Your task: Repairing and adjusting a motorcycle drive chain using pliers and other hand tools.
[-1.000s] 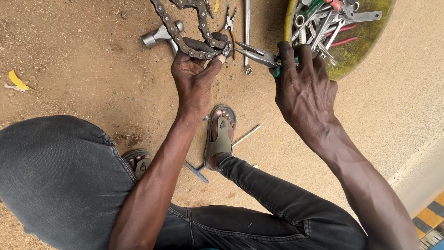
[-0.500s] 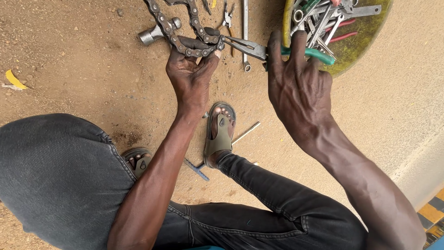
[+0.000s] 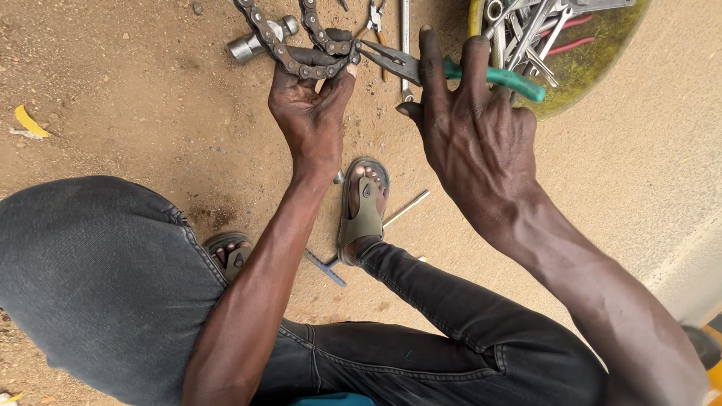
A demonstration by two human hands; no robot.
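- Bare sandy ground, brown and gritty, fills most of the frame.
- A steel hammer head lies at the upper middle.
- A wrench and small pliers lie at the top centre.
- A yellow-green basin of tools sits at the upper right.
- A thin metal rod lies at centre, beside a sandalled foot.
- A yellow scrap lies at the left edge.

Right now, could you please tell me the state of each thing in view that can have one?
Left hand: shut on the chain.
Chain: held up, looped, jaws at a link.
Pliers: green-handled, held in the right hand, nose at the chain.
Right hand: on the pliers, fingers spread.
Hammer: lying on the dirt.
Tray: filled with wrenches.
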